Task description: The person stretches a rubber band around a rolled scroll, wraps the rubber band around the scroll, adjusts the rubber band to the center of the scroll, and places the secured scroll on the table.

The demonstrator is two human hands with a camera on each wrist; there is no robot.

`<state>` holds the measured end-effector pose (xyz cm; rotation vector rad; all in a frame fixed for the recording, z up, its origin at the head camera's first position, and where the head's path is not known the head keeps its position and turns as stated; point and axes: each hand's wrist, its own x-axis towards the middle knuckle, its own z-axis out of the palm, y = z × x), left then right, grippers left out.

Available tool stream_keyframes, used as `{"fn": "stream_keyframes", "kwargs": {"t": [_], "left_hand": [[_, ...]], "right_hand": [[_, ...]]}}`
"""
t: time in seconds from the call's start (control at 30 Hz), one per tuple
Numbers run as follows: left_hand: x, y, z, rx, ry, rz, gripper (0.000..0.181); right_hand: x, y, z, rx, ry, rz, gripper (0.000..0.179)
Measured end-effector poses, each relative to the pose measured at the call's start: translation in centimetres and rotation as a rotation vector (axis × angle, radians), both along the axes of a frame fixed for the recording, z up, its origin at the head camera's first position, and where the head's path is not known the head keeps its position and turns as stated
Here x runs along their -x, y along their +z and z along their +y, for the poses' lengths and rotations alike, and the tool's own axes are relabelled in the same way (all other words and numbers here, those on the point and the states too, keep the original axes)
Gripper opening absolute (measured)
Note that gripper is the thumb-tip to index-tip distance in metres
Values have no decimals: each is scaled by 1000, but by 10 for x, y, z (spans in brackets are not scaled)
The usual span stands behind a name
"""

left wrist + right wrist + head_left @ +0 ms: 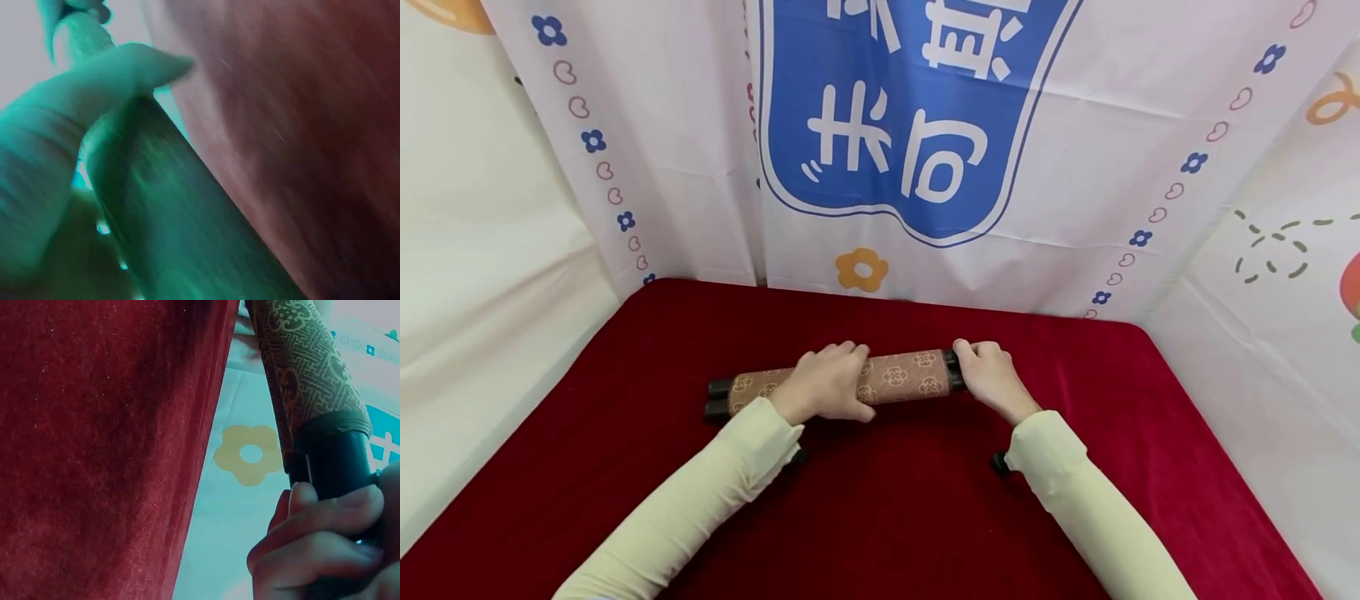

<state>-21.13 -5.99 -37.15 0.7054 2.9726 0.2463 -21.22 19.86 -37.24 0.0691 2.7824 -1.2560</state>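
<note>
A rolled scroll (898, 377) in brown cloth with a pale flower pattern lies crosswise over the red cloth, its right end slightly farther from me. Two black rod ends (718, 400) stick out side by side at its left. My left hand (831, 385) grips the middle from above, thumb at the near edge and fingers over the far one. The right hand (996, 379) holds the black rod ends at the right, and its fingers (306, 550) curl round them in the right wrist view. Blur covers the left wrist view, where the thumb (131, 69) crosses the scroll (181, 219).
Red velvet cloth (895, 508) covers the table. Behind it hangs a white printed curtain (1075, 183) with a blue sign, and further white sheets (482, 250) enclose the sides. A dark band shows under each pale sleeve (700, 500).
</note>
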Motion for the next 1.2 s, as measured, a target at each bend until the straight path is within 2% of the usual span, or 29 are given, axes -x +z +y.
{"fn": "stream_keyframes", "kwargs": {"t": [0.07,0.13,0.2,0.27,0.33,0.4,0.53,0.63,0.73,0.83,0.93,1.07,1.2], "left_hand": [[-3,2,13,-25,-34,25,105],[-4,1,29,-59,-66,59,106],[-2,-3,41,-71,-78,95,95],[1,-8,45,-67,-70,121,78],[4,-13,40,-61,-57,125,62],[7,-17,28,-61,-48,111,53],[6,-18,-2,-45,-5,60,49],[2,-15,-16,-19,21,35,52],[-3,-13,-16,-14,-2,51,75],[-4,-13,-6,-23,-59,107,95],[-2,-17,1,-22,-76,137,80],[1,-24,-6,-17,-51,103,57],[1,-28,-25,-27,-56,54,59]], "right_hand": [[0,0,0,-6,-4,1,51],[-1,0,-1,-6,-12,-2,52],[-2,1,0,1,-15,-7,53],[-3,0,1,12,-13,-18,53],[-4,0,2,22,-10,-30,53],[-4,0,4,28,-11,-35,52],[-4,-1,6,22,-24,-29,50],[-3,-1,6,19,-19,-34,50],[-2,-2,4,14,-11,-44,50],[-2,-3,1,9,-10,-41,51],[-3,-3,0,4,-10,-32,51],[-6,-5,2,-16,8,-40,52],[-8,-9,4,-39,10,-45,52]]}}
